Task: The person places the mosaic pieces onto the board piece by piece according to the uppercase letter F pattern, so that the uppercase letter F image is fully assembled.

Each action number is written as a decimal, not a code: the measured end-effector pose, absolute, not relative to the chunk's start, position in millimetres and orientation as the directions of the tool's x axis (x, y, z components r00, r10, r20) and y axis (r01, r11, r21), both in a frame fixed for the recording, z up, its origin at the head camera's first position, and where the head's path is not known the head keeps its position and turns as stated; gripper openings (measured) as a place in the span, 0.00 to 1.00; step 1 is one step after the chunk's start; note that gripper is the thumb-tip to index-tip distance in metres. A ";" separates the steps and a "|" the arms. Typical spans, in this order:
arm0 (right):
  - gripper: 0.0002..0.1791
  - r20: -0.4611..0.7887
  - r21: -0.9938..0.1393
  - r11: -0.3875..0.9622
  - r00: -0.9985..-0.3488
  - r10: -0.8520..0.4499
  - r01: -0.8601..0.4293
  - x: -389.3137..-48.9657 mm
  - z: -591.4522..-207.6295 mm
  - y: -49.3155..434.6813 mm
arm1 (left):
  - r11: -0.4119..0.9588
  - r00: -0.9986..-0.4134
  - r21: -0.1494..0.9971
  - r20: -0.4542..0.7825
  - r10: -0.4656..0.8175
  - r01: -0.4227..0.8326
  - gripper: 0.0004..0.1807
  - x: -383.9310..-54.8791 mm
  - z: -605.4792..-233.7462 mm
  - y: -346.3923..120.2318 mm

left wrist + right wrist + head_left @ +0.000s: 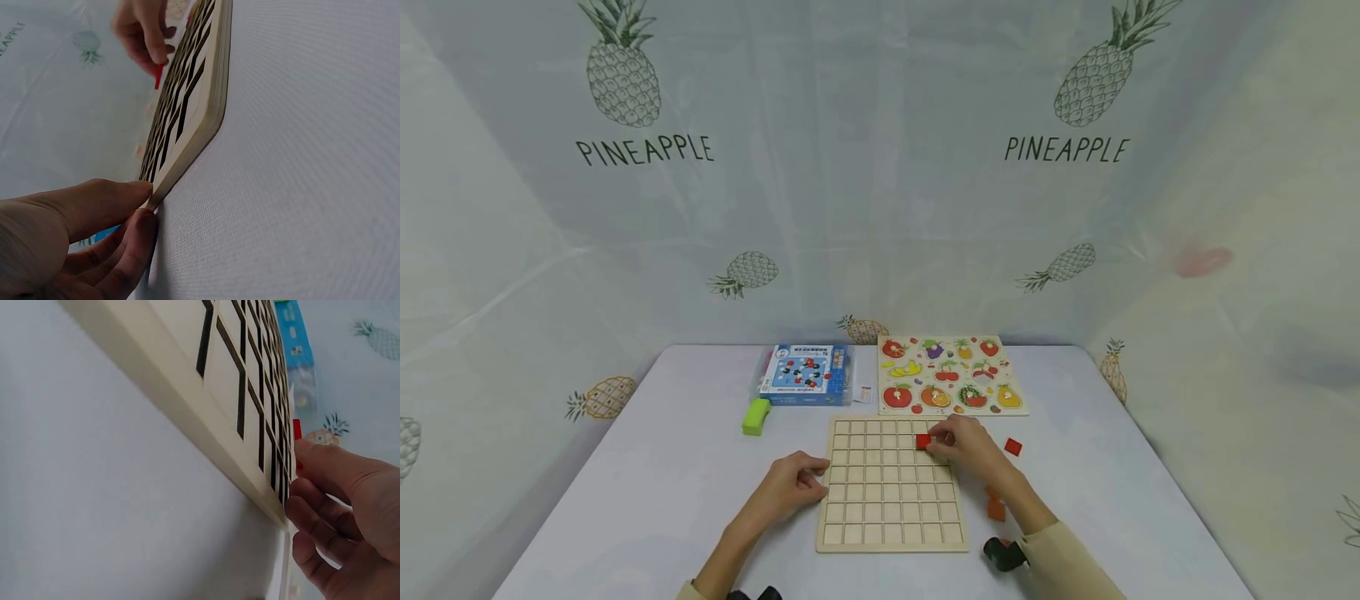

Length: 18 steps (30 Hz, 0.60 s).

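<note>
From my remote post I find both hands occupied and well apart. The left hand [790,482] grips the wooden board [880,474] by its left edge, thumb against the wood. The right hand [966,442] pinches a red square [922,442] over the board's far right part; I cannot tell whether the piece touches the ridges. Principal hazard, in my judgement: the square could settle askew across a ridge, caused by an off-centre release, since the hand masks nearby cells. Second: a slack left grip could let the board turn under pressure. Third: the right forearm [1028,500] passes close to orange squares [996,509] on the table [1075,400]; a low pull-back could scatter them.
</note>
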State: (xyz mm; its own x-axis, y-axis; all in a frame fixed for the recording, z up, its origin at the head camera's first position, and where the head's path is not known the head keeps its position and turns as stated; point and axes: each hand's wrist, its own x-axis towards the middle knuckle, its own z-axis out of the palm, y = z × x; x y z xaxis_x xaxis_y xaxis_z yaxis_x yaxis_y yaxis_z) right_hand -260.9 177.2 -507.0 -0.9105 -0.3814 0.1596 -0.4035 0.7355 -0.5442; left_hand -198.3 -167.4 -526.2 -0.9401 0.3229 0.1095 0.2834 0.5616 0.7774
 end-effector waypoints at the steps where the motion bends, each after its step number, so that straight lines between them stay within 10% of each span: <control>1: 0.11 0.157 -0.543 0.736 -0.910 -0.384 -0.404 -261.5 -507.5 174.7 | 0.562 -0.941 0.777 0.109 0.321 0.282 0.23 -198.3 -526.0 -167.1; 18: 0.10 0.168 -0.527 0.738 -0.903 -0.395 -0.421 -268.8 -515.0 152.2 | 0.563 -0.940 0.778 0.101 0.325 0.278 0.23 -197.3 -522.7 -165.8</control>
